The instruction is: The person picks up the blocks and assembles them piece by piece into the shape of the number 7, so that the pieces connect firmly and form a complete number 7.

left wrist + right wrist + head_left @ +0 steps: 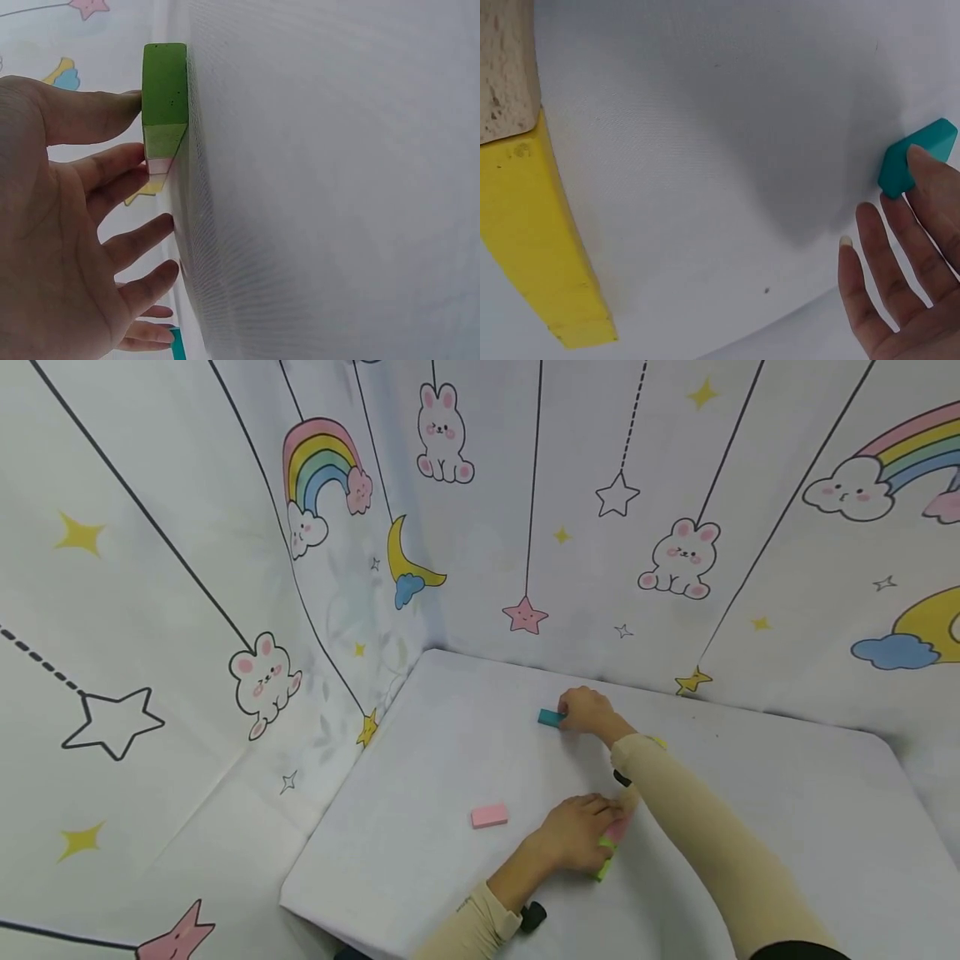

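Near the back of the white table, my right hand (588, 710) pinches a teal block (550, 717) between thumb and fingers; in the right wrist view the teal block (917, 156) lies at the fingertips, the other fingers spread. My left hand (577, 833) rests at a row of blocks laid end to end. Its thumb touches the green block (165, 84), and its fingertips reach the pink block (158, 166) beyond. Farther along the row come a wood-coloured block (506, 71) and a yellow block (544, 240), partly hidden by the right sleeve in the head view.
A loose pink block (490, 816) lies to the left of the left hand. The table (420, 760) has a left edge and a back edge against cloth walls (480, 552) printed with rabbits, stars and rainbows. The right forearm crosses over the row.
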### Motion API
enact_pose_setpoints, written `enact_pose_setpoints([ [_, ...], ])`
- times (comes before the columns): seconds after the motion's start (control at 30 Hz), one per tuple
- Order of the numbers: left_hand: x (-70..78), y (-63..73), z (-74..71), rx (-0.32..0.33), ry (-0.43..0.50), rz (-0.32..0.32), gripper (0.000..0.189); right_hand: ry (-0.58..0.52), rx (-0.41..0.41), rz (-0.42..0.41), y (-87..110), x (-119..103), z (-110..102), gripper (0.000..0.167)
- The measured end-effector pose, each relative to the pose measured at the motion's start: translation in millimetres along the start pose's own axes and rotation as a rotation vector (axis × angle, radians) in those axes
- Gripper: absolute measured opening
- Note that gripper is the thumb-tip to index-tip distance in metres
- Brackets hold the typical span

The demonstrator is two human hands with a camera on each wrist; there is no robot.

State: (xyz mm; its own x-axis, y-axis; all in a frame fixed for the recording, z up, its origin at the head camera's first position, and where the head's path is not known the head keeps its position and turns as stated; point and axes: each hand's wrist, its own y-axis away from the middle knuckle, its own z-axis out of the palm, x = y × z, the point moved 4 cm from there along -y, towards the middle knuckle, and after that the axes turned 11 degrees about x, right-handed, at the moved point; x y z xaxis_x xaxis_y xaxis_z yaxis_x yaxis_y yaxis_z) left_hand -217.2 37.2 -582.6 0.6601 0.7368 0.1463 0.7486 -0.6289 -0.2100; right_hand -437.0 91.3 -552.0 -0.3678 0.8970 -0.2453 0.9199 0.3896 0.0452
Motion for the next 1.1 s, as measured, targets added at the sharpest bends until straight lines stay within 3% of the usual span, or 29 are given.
enact_pose_setpoints([
  [0.53,2.4,-0.8,-2.9,0.023,0.018,0.025,0.06,-0.009,0.008,0.012,11.7,24,-9,0.03],
  [1.1,3.6,-0.9,2.5,0.001,0.07,-0.012,0.061,-0.001,-0.006,0.065,25.4,48,-13,0.031],
])
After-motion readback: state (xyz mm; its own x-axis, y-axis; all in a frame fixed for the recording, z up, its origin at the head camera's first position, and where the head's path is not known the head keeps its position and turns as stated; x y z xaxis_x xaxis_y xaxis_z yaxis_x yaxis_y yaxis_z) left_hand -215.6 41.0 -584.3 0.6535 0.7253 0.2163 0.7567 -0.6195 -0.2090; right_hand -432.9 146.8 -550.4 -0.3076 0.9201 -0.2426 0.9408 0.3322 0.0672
